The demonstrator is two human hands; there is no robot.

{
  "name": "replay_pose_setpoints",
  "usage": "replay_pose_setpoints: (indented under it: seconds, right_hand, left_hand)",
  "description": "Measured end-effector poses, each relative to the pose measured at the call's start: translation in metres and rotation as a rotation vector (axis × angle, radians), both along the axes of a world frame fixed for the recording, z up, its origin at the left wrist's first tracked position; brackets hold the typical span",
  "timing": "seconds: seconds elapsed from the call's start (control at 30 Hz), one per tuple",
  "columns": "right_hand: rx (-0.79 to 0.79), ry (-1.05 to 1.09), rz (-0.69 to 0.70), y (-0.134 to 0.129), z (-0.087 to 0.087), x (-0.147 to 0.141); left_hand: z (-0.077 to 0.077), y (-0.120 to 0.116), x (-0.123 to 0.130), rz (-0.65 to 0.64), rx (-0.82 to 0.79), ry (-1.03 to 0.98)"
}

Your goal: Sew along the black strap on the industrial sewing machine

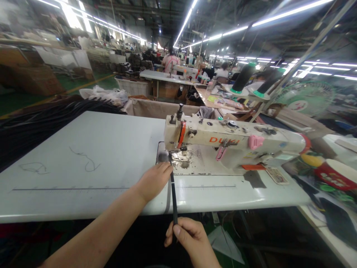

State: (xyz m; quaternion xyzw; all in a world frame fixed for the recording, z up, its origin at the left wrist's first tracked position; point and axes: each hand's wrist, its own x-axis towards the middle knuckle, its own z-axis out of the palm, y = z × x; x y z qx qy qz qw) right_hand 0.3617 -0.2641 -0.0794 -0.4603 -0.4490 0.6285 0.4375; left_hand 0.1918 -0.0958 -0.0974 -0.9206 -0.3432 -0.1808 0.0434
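A narrow black strap runs from under the presser foot of a cream-coloured sewing machine toward me, over the table's front edge. It has a small white mark partway along. My left hand lies by the needle plate, its fingers together and closed on the strap just in front of the foot. Below the table edge, my right hand pinches the strap between thumb and fingers. The strap's stretch between the two hands looks straight. The left fingertips partly hide where the strap meets the foot.
The white sewing table carries a printed ruler line and loose dark threads. A heap of black straps lies at left. Black thread cones stand behind the machine. At right are a green fan and a red tub.
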Motion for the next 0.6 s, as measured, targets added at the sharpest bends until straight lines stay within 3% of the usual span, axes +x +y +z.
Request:
replay_pose_setpoints:
  seconds: [0.6]
  right_hand:
    - [0.020, -0.034, 0.013, 0.0041, -0.0005, 0.0029]
  left_hand:
    - [-0.0045, 0.0019, 0.0003, -0.008, -0.061, -0.009]
